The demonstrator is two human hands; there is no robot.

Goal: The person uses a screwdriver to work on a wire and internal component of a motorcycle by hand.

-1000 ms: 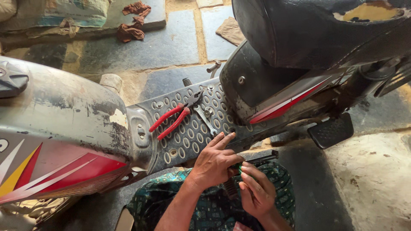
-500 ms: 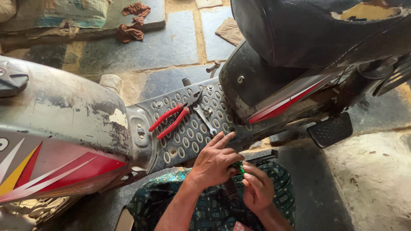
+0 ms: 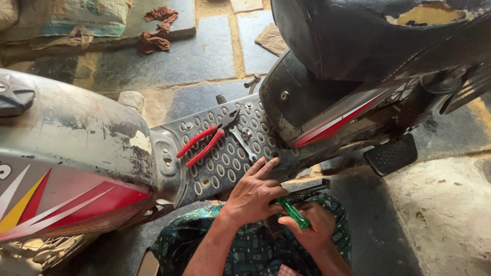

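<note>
Head view: green-handled, likely plastic screwdriver (image 3: pixel 293 213).

Your left hand (image 3: pixel 253 191) hides the tip of the green-handled screwdriver (image 3: pixel 293 213); your right hand (image 3: pixel 312 230) covers its end. The scooter's seat (image 3: pixel 358 30) runs off the top edge.

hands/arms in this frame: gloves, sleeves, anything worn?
Both are bare. The left hand and right hand have no gloves, and no rings, watch or bands show. Both forearms are uncovered as far as the frame shows them, with no sleeve edge in view. The only clothing visible is a dark green patterned garment over the lap beneath them, with a small pink checked patch at the bottom edge.
</note>
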